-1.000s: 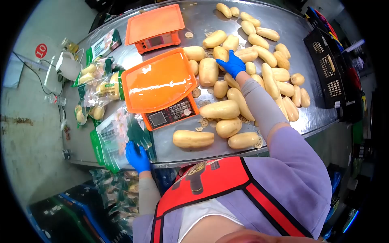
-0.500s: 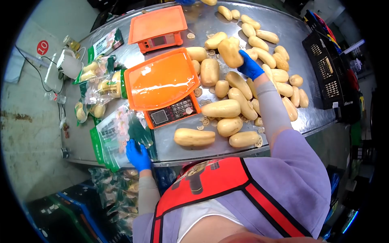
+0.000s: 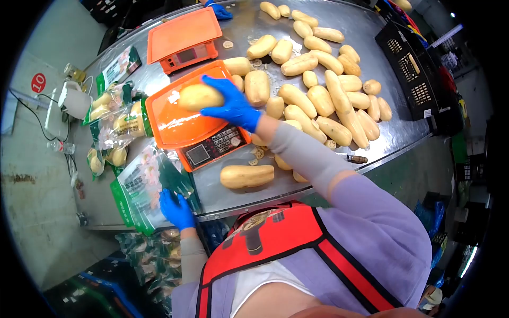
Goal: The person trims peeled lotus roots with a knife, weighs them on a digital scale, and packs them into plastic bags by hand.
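Note:
My right hand (image 3: 233, 105), in a blue glove, has its thumb and fingers around one end of a thick peeled lotus root (image 3: 199, 97). That piece is over the orange weighing plate of the nearer scale (image 3: 183, 127); I cannot tell whether it rests on the plate. My left hand (image 3: 177, 210), also gloved, lies with fingers stretched on the lower right edge of a flat printed plastic bag (image 3: 140, 188) at the table's front edge. A single lotus root (image 3: 247, 176) lies to the right of this bag, in front of the scale.
Many lotus roots (image 3: 321, 100) cover the table's middle and right. A second orange scale (image 3: 185, 37) stands behind. Filled bags (image 3: 130, 119) lie at left. Another person's gloved hand (image 3: 220, 10) is at the far edge. A brown-handled tool (image 3: 357, 159) and black crate (image 3: 413, 74) are at right.
My right hand has carried a lotus root from the pile leftward to above the nearer scale. My left hand has stayed on the bag. The other person's hand has shifted at the far edge.

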A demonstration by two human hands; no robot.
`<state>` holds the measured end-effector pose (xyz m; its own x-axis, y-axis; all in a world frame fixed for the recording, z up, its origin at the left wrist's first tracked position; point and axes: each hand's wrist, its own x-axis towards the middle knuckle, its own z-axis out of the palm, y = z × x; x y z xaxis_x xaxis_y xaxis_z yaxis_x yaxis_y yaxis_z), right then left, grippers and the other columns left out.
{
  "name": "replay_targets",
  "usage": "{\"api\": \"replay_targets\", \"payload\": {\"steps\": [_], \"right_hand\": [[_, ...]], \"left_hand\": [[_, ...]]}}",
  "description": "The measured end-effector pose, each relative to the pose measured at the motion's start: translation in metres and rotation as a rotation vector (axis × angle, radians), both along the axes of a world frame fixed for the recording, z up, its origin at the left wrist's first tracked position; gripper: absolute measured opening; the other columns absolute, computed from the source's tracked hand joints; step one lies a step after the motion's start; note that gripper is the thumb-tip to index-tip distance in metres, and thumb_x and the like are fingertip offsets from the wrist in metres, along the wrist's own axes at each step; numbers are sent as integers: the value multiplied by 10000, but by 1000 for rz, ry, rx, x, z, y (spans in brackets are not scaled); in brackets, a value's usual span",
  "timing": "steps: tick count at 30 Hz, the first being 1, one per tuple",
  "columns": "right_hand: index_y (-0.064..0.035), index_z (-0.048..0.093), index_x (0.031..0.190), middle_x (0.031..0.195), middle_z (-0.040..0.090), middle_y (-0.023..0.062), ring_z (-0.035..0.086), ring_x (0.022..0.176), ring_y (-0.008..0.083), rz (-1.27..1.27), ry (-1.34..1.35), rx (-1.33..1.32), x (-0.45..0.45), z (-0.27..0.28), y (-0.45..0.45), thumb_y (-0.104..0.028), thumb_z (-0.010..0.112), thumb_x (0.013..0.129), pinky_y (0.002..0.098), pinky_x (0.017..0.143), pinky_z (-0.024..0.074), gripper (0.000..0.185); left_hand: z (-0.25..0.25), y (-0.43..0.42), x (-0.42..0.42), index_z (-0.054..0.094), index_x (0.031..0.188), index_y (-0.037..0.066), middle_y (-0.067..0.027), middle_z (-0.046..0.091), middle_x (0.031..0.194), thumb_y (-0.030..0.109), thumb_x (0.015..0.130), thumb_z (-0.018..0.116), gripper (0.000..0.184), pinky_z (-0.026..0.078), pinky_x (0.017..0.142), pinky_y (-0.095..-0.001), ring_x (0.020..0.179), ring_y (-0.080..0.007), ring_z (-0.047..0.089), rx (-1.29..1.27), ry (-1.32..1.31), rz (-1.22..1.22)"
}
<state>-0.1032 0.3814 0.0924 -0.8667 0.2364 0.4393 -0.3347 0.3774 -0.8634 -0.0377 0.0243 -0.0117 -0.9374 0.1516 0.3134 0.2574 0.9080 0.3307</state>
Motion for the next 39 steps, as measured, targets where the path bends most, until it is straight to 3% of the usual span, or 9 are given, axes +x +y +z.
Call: {"api": "replay_targets", "payload": {"steps": [7, 11, 15, 17, 21, 23, 25, 29, 39], "right_hand": [[-219, 368, 1355, 1328, 355, 181, 351, 1216, 378, -135, -37, 463, -51, -16, -45, -292, 765, 629, 423, 996, 336, 831], [-232, 316, 1380, 1409, 264, 171, 298, 1267, 392, -154, -152, 720, -43, -1, -39, -282, 705, 687, 420, 1039, 288, 797], [-88, 309, 1378, 1383, 318, 208, 318, 1275, 353, -114, 132, 327, -9, -6, -2, -254, 676, 715, 400, 1052, 267, 776], [-20, 331, 1351, 1343, 387, 193, 368, 1249, 318, -235, 69, 325, 30, -14, 26, -200, 677, 753, 390, 1037, 288, 713], [9, 398, 1297, 1260, 471, 199, 460, 1161, 326, -459, -46, 104, 113, -44, 85, -159, 656, 766, 386, 998, 347, 614], [14, 373, 1316, 1307, 443, 173, 440, 1193, 264, -601, -166, 294, 147, -38, 103, -82, 657, 775, 363, 1006, 339, 619], [18, 390, 1300, 1264, 472, 197, 469, 1154, 304, -713, -164, 286, 170, -67, 127, -131, 644, 782, 379, 976, 370, 597], [2, 393, 1309, 1237, 501, 165, 488, 1129, 238, -663, -217, -78, 188, -85, 126, -90, 623, 809, 337, 931, 398, 558], [14, 570, 1126, 1034, 626, 102, 577, 927, 137, -513, -253, -164, 162, -66, 119, -96, 610, 833, 277, 822, 457, 316]], "left_hand": [[5, 3, 2, 490, 1218, 3, -190, 481, 1268, 198, 803, 600, 472, 305, 1002, -426, 1194, -335, 422, 41, -2, 6], [10, 6, 4, 513, 1196, 4, -190, 515, 1223, 196, 807, 598, 442, 327, 991, -418, 1159, -336, 453, 60, 24, 8], [10, 5, 2, 510, 1200, 10, -184, 518, 1220, 187, 799, 604, 449, 330, 988, -419, 1155, -337, 455, 25, 23, 14], [10, 6, 2, 497, 1210, 1, -198, 497, 1238, 186, 802, 597, 458, 318, 992, -428, 1171, -345, 436, 42, -8, 13], [10, 6, 2, 483, 1217, -9, -217, 481, 1247, 187, 803, 594, 472, 308, 996, -438, 1183, -358, 420, 48, -35, 14], [8, 4, 2, 486, 1214, -8, -212, 487, 1242, 192, 799, 597, 474, 309, 995, -438, 1184, -353, 422, 30, -22, 5], [9, 5, 3, 488, 1216, 1, -203, 492, 1240, 198, 797, 597, 475, 310, 995, -436, 1188, -344, 424, 51, -9, -3], [10, 8, 3, 515, 1191, 8, -186, 519, 1218, 180, 796, 603, 440, 330, 991, -422, 1160, -338, 453, 22, 11, 25], [8, 7, -1, 509, 1181, -10, -202, 525, 1196, 191, 787, 603, 452, 335, 967, -443, 1130, -359, 465, 33, 39, -1]]}}
